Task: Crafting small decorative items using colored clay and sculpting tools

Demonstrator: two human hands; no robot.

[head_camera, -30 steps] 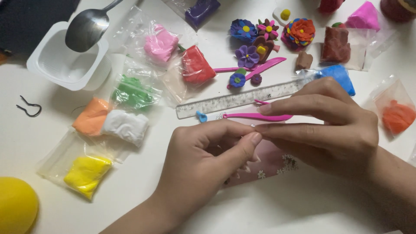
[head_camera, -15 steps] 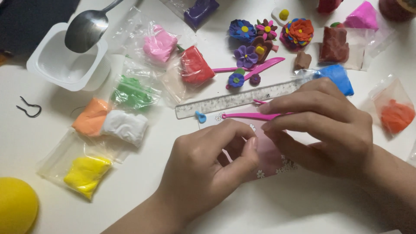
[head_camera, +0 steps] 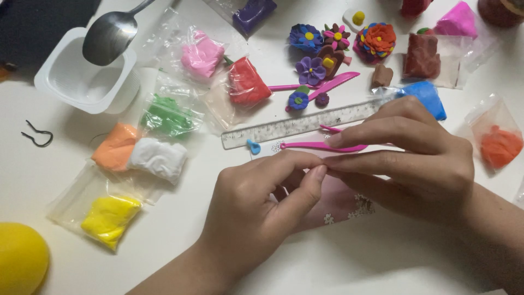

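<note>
Pinching: left hand (head_camera: pixel 256 213), right hand (head_camera: pixel 415 158) grips meet, content unseen | one ruler (head_camera: pixel 305 123) | two pink tools (head_camera: pixel 322 146)

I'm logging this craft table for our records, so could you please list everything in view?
clay lumps in clear bags: about eleven, yellow, white, orange, green, pink, red, purple, brown, blue and more, spread across the table
clay flowers: several, blue, purple, orange, top centre
ruler: one, clear, centre
pink tool: one, below the ruler, at the right fingertips
second pink tool: one, among the flowers
plastic cup: one, white, top left
spoon: one, metal, resting on the cup
yellow ball: one, bottom left
wire hook: one, dark, left
left hand: fingers pinched, centre
right hand: meeting the left
</note>
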